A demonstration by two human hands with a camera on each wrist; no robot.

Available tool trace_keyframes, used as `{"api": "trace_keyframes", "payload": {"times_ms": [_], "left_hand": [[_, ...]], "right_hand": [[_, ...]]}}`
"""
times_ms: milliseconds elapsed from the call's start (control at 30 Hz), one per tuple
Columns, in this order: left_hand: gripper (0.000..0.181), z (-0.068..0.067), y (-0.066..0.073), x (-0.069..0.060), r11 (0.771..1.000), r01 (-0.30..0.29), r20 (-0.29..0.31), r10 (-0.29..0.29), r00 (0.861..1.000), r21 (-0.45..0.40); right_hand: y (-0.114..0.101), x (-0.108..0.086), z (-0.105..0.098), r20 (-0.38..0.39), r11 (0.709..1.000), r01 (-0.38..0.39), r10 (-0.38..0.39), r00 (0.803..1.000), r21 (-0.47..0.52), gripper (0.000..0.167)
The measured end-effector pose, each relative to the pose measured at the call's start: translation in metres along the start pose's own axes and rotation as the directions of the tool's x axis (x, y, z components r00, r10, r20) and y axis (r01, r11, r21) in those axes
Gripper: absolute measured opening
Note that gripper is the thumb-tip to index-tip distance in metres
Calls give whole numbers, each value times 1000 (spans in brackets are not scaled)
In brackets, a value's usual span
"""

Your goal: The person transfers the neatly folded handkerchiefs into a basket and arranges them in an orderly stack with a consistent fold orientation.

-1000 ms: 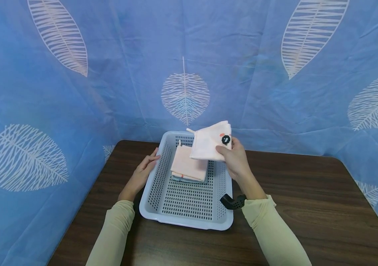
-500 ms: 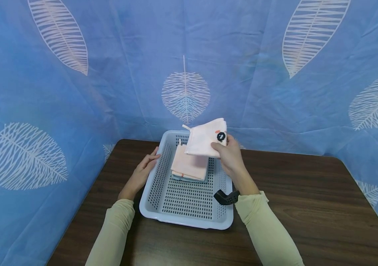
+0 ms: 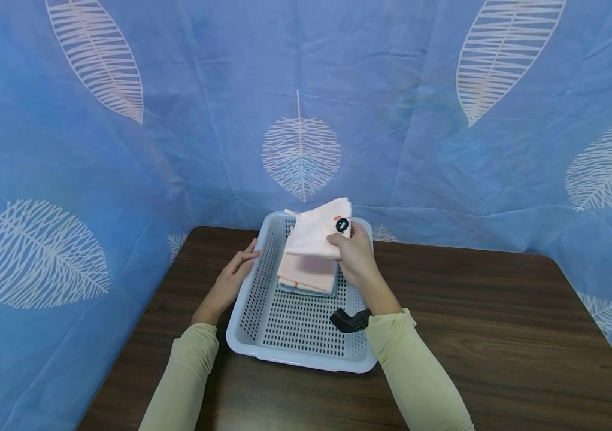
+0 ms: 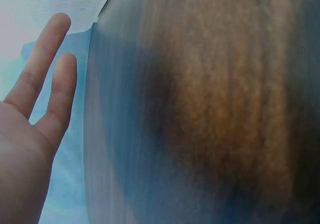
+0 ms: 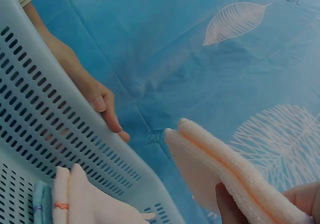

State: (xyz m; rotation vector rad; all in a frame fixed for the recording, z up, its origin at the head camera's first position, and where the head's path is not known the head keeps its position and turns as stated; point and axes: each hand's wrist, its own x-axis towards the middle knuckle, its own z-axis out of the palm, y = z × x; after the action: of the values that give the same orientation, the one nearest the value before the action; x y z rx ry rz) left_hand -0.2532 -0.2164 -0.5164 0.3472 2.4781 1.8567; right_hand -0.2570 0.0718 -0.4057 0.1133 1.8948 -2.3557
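Observation:
In the head view my right hand [image 3: 360, 257] pinches a folded pale pink towel [image 3: 314, 232] with a small black-and-white face motif, thumb on top. It hangs above a small stack of folded towels [image 3: 306, 276] in a light blue perforated plastic basket [image 3: 306, 359]. The stack shows pale pink cloth over a blue-green one, also seen edge-on in the right wrist view. My left hand [image 3: 229, 280] touches the basket's left rim. In the left wrist view two of its fingers [image 4: 62, 84] are straight.
The basket stands on a dark brown wooden table [image 3: 478, 317]. Behind and to the left hangs a blue cloth [image 3: 392, 161] with white leaf patterns. A black wrist strap mount [image 3: 350, 321] on my right wrist overhangs the basket's right side.
My right hand has carried the pink towel leftward, rising slightly and then dropping, so it now overlaps the stack more in the head view. My left hand has stayed at the basket rim.

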Motion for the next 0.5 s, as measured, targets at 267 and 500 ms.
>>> {"api": "trace_keyframes", "payload": {"times_ms": [267, 500], "left_hand": [[43, 0, 0, 1, 1000, 6, 5, -6, 1000, -13], [43, 0, -1, 2, 1000, 0, 13, 0, 1000, -23]], "right_hand": [[8, 3, 6, -28, 999, -25, 24, 999, -32, 65], [16, 6, 10, -42, 998, -40, 38, 998, -45, 64]]}}
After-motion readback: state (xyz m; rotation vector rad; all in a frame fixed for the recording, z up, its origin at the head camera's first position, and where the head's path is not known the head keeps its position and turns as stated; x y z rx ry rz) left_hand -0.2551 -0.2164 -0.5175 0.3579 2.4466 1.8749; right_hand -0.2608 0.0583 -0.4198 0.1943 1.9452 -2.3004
